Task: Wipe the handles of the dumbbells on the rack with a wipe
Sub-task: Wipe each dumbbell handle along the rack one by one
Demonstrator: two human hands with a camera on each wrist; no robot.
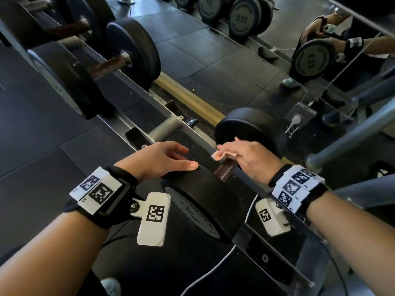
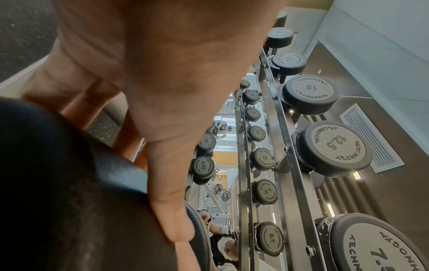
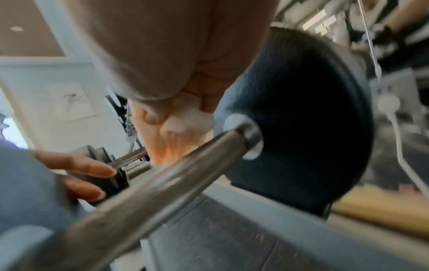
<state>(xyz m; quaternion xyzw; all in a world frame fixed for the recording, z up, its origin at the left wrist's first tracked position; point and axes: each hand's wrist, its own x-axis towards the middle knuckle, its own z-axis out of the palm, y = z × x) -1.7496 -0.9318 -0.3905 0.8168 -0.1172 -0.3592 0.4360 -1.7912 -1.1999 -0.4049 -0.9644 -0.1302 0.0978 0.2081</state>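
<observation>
While the left hand (image 1: 162, 160) is resting with relaxed, straight fingers on the near black rubber head (image 1: 205, 201) of the dumbbell at six o'clock, the right hand (image 1: 250, 157) is pinching a small crumpled white wipe (image 1: 220, 155) between thumb and fingers just above the brown knurled metal handle (image 1: 226, 169), at its far end; whether wipe and handle are touching is unclear. That dumbbell is lying across the grey steel rack rails (image 1: 188, 124), and a larger black dumbbell (image 1: 111, 60) is sitting at ten o'clock
</observation>
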